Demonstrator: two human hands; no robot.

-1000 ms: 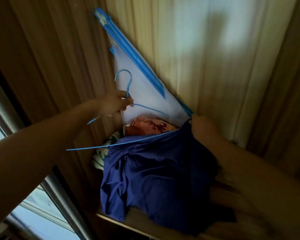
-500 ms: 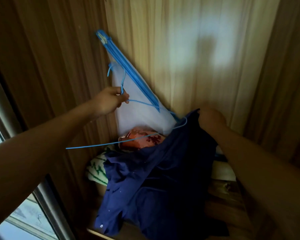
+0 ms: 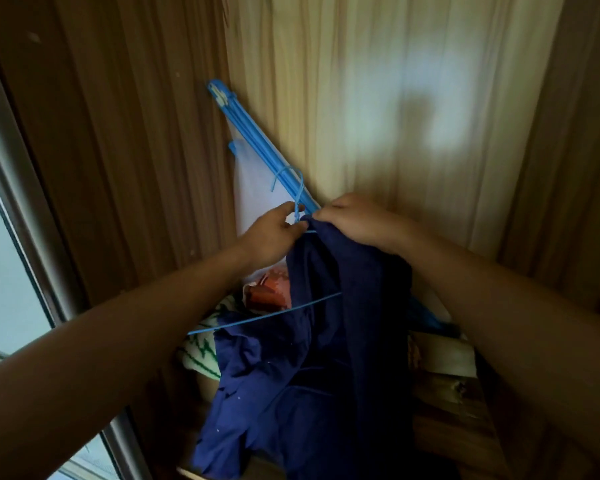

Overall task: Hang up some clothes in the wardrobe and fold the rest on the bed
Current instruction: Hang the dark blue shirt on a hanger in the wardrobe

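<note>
Inside wardrobe, wood-grain back panel [image 3: 361, 98] is filling most of the view. Both arms are reaching forward and up, with the hands meeting close together at centre.

Left hand [image 3: 274, 233] is pinching the twisted neck of a blue wire hanger [image 3: 297, 199] just below its hook. The hook is pointing up and left, and the hanger's bottom wire is running down-left across the clothes below.

Right hand [image 3: 357, 220] is gripping the top edge of a navy blue garment [image 3: 326, 358] with its fingers curled over the cloth, right beside the hanger neck. The garment is hanging down from that grip in a long fold. Its lower part is bunching on a wooden shelf [image 3: 444, 393] and spilling over the front edge. How far the hanger is sitting inside the garment cannot be told.

Behind the hands, a blue-framed white panel [image 3: 253, 133] is leaning slantwise in the corner. An orange-red patterned cloth [image 3: 269, 292] and a green-and-white cloth [image 3: 201, 351] are lying under and left of the garment. A window frame [image 3: 21, 188] is showing at far left.
</note>
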